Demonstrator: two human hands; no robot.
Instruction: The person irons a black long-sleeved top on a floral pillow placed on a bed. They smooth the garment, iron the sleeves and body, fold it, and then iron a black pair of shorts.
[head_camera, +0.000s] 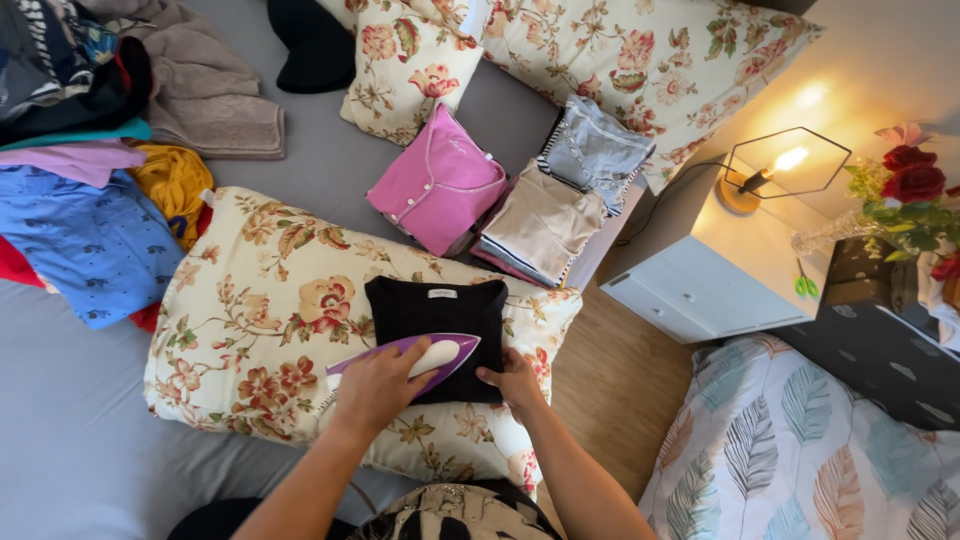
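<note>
Bedroom, grey bed (70, 420) seen from above; nightstand (700, 270) with a lit lamp (770, 170) at 3 o'clock, red flowers (910, 180) beyond it.

A floral pillow (250, 330) lies across the bed and serves as a pressing pad. On it, at centre, a folded black top (435, 315), lying flat.

Left hand (375, 385) closed around the handle of a purple iron (425, 360), its sole on the lower edge of the top, nose pointing toward 2 o'clock. Right hand (512, 380) fingers spread flat, pinning the top's lower right corner; it grips nothing.

Done, by my reading: a pink top (440, 185), a beige top (540, 225) and a grey top (595, 150) sit folded at 12 to 1 o'clock, stacked near the bed's edge.

Left, by my reading: a loose heap (90, 200) at 10 o'clock, with a blue shirt, yellow cloth and towels, unfolded. Black top is in work, so roughly midway, perhaps less.
</note>
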